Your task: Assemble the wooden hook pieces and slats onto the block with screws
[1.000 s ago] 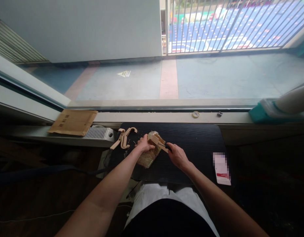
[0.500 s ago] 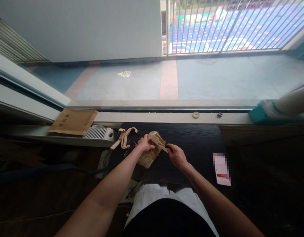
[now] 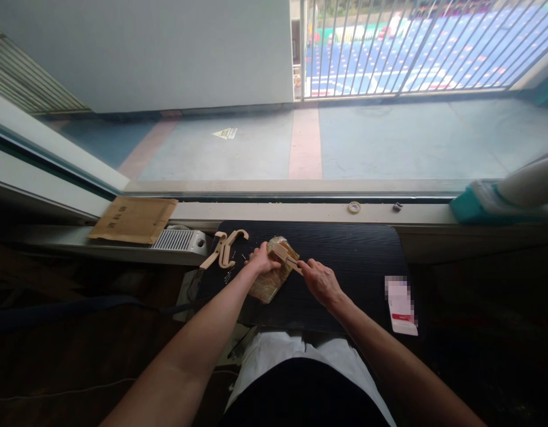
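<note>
My left hand (image 3: 262, 260) is closed on a pale wooden piece (image 3: 280, 252), pinning it on top of a block wrapped in clear plastic and brown tape (image 3: 265, 289). From the right, my right hand (image 3: 321, 281) grips a screwdriver (image 3: 292, 260); its metal shaft points left onto the wood. The handle is mostly covered by my fingers, and the exact spot under the tip is too small to make out. Left of my hands lie curved wooden hook-shaped parts (image 3: 227, 250), with several small screws (image 3: 228, 276) scattered beside them.
Everything rests on a black wood-grain table (image 3: 354, 255) below a window. A pink-and-white packet (image 3: 402, 314) lies at its right edge. Along the sill are a tape roll (image 3: 354, 207), a small dark object (image 3: 397, 207) and a teal container (image 3: 472, 204). A brown envelope (image 3: 134, 219) covers part of the radiator (image 3: 180, 240).
My right hand has rolled slightly around the screwdriver and shifted a little left, fingers nearer the wood. My left hand, the wooden piece and the wrapped block stay in place.
</note>
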Available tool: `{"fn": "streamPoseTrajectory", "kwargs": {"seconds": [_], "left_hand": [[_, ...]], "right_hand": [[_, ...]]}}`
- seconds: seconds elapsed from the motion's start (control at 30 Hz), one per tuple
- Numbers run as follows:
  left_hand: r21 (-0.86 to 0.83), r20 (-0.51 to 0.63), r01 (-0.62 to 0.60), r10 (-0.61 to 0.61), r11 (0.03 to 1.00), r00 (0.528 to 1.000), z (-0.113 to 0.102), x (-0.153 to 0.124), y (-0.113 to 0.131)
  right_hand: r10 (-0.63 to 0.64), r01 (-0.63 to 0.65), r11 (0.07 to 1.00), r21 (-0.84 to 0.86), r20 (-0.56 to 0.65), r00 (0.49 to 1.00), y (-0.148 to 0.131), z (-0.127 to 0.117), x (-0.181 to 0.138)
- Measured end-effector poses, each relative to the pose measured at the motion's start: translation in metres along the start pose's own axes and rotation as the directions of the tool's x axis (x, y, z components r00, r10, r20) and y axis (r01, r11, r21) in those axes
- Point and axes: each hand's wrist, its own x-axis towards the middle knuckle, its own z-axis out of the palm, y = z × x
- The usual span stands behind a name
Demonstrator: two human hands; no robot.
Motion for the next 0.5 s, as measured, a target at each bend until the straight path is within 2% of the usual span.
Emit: {"fn": "streamPoseTrajectory", "kwargs": {"seconds": [0.1, 0.17, 0.27, 0.37, 0.43, 0.5], "left_hand": [[0.003, 0.002, 0.005, -0.005, 1.0, 1.0, -0.001, -0.001, 0.001], [-0.003, 0.002, 0.002, -0.002, 1.0, 1.0, -0.002, 0.0, 0.001], [-0.016, 0.0, -0.003, 0.003, 1.0, 1.0, -0.002, 0.0, 0.001], [-0.026, -0.005, -0.009, 0.009, 1.0, 1.0, -0.001, 0.001, -0.001], [-0.029, -0.003, -0.011, 0.011, 1.0, 1.0, -0.001, 0.002, -0.001], [-0.031, 0.002, -0.011, 0.011, 0.999, 1.0, -0.001, 0.002, -0.002]], "right_hand": [[0.142, -0.138, 0.976, 0.171, -0.017, 0.99, -0.002, 0.008, 0.003], [0.241, -0.227, 0.922, 0.314, -0.008, 0.97, -0.001, 0.013, 0.005], [0.298, -0.284, 0.863, 0.418, 0.033, 0.954, 0.001, 0.014, 0.007], [0.23, -0.225, 0.928, 0.298, 0.019, 0.973, 0.001, 0.007, 0.005], [0.119, -0.119, 0.984, 0.136, 0.011, 0.993, 0.001, 0.001, 0.001], [0.012, -0.012, 1.0, 0.002, 0.026, 1.0, 0.0, -0.005, -0.001]]}}
